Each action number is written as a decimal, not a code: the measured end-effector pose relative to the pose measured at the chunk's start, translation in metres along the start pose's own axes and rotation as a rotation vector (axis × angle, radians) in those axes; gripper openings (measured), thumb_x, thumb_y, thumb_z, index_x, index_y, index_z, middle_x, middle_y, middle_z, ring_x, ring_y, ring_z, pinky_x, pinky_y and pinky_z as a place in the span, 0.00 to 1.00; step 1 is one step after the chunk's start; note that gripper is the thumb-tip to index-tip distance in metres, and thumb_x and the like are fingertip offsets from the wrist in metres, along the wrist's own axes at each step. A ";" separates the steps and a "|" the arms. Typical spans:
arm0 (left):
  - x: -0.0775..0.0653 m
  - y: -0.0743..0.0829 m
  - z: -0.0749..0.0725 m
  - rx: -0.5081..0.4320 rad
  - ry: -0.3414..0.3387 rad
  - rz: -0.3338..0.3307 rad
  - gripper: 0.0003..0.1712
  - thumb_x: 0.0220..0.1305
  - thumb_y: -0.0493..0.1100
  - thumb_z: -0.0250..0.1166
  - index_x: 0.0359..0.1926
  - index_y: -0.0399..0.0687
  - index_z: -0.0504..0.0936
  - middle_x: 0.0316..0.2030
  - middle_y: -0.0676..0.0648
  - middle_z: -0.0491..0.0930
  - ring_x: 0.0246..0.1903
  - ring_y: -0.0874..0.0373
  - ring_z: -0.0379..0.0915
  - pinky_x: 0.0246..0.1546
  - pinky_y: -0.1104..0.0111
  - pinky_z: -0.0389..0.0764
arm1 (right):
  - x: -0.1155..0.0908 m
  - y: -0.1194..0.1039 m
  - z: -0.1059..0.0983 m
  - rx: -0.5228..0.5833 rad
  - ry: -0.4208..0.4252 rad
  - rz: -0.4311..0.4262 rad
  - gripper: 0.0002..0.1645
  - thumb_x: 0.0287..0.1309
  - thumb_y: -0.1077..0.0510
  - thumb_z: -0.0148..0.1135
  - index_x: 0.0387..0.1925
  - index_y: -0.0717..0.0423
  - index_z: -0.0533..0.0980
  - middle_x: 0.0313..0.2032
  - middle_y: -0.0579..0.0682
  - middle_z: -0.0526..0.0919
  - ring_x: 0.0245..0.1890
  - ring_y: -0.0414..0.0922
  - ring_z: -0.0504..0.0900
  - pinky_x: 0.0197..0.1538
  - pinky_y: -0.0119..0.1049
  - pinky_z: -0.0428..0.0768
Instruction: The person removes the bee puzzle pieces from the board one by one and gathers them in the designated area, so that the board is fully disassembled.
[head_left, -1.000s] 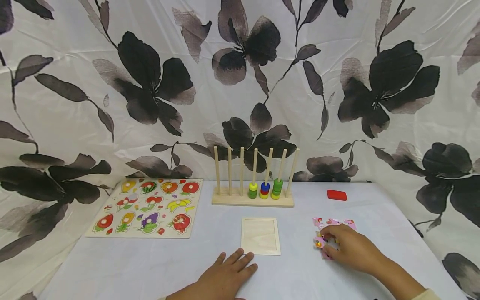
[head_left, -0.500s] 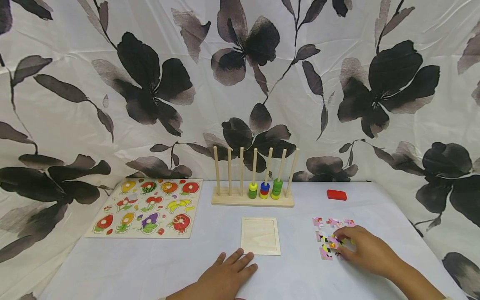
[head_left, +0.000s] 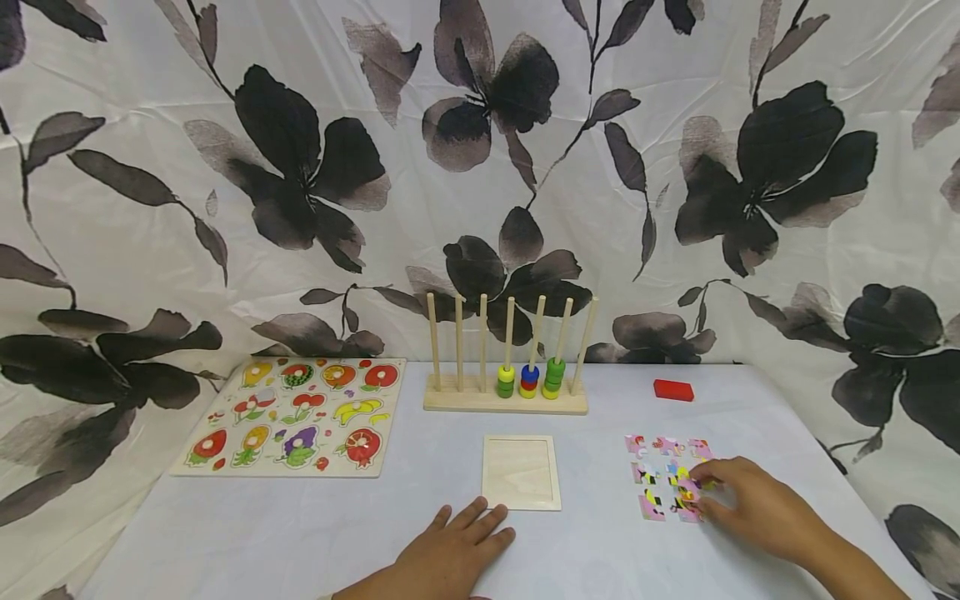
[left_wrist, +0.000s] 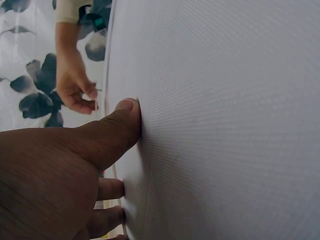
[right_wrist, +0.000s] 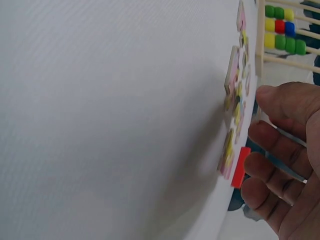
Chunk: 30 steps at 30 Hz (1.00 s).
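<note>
My right hand (head_left: 757,510) pinches a jigsaw piece (head_left: 687,491) with pink and yellow printing between thumb and index finger, over the right side of a group of loose jigsaw pieces (head_left: 651,505). The right wrist view has those pieces nearly edge-on beside the fingers (right_wrist: 270,137). My left hand (head_left: 453,552) lies palm down with fingers spread on the white cloth, fingertips right at the near edge of a square wooden puzzle tray (head_left: 521,472). In the left wrist view its thumb (left_wrist: 120,125) touches the cloth.
Behind the tray stands a wooden peg rack (head_left: 457,402) with coloured rings (head_left: 529,382) on three pegs. A fruit puzzle board (head_left: 292,417) lies at the left. Toward the back right is a red block (head_left: 673,390). A floral curtain (head_left: 637,208) hangs behind the table.
My right hand has carried the pinched jigsaw piece rightward across the group, uncovering the pieces on the left and middle. The left hand has stayed put.
</note>
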<state>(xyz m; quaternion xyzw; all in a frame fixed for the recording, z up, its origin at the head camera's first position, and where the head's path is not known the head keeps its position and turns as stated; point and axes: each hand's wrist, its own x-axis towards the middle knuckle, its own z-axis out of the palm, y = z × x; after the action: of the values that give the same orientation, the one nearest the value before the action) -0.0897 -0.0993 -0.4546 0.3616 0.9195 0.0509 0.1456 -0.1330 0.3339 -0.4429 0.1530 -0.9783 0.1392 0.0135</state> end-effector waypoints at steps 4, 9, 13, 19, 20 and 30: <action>0.000 0.000 0.000 -0.006 -0.004 0.001 0.48 0.62 0.77 0.59 0.74 0.56 0.69 0.76 0.51 0.61 0.75 0.48 0.56 0.63 0.40 0.70 | -0.003 0.006 -0.001 -0.014 -0.001 0.001 0.17 0.51 0.54 0.79 0.44 0.43 0.84 0.39 0.35 0.80 0.45 0.44 0.79 0.47 0.49 0.80; 0.000 0.000 -0.001 -0.019 -0.009 -0.008 0.49 0.61 0.78 0.59 0.74 0.57 0.69 0.76 0.51 0.61 0.75 0.48 0.56 0.63 0.40 0.69 | -0.007 0.012 -0.003 -0.005 -0.049 0.039 0.16 0.51 0.56 0.79 0.42 0.45 0.84 0.41 0.40 0.82 0.46 0.48 0.80 0.48 0.53 0.80; 0.000 0.001 -0.001 -0.014 -0.013 -0.008 0.47 0.62 0.76 0.59 0.74 0.57 0.69 0.76 0.51 0.61 0.75 0.48 0.56 0.63 0.40 0.69 | -0.010 0.018 -0.005 0.007 -0.042 0.036 0.14 0.51 0.58 0.79 0.40 0.44 0.85 0.42 0.41 0.84 0.46 0.49 0.81 0.49 0.54 0.80; 0.000 0.001 -0.002 -0.009 -0.016 -0.009 0.47 0.63 0.75 0.59 0.74 0.57 0.69 0.76 0.51 0.61 0.75 0.48 0.55 0.63 0.40 0.69 | -0.015 0.026 -0.005 0.010 -0.049 0.019 0.12 0.52 0.59 0.78 0.37 0.41 0.85 0.41 0.39 0.85 0.45 0.48 0.82 0.49 0.53 0.80; 0.000 0.001 -0.002 -0.007 -0.015 -0.009 0.46 0.63 0.75 0.60 0.74 0.57 0.69 0.76 0.51 0.61 0.75 0.48 0.55 0.63 0.40 0.69 | -0.016 0.027 -0.005 0.012 -0.054 0.020 0.12 0.52 0.59 0.78 0.37 0.41 0.84 0.41 0.39 0.85 0.45 0.48 0.82 0.49 0.53 0.80; 0.000 0.001 -0.003 -0.002 -0.016 -0.018 0.44 0.63 0.71 0.63 0.74 0.58 0.69 0.76 0.52 0.61 0.75 0.48 0.55 0.63 0.41 0.69 | -0.015 0.032 -0.006 0.070 -0.161 0.131 0.10 0.52 0.58 0.77 0.36 0.43 0.85 0.44 0.46 0.86 0.51 0.55 0.81 0.53 0.62 0.77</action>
<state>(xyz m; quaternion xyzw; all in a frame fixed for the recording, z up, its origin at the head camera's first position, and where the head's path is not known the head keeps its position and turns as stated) -0.0897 -0.0985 -0.4520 0.3533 0.9216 0.0477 0.1536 -0.1282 0.3689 -0.4470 0.0998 -0.9786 0.1611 -0.0798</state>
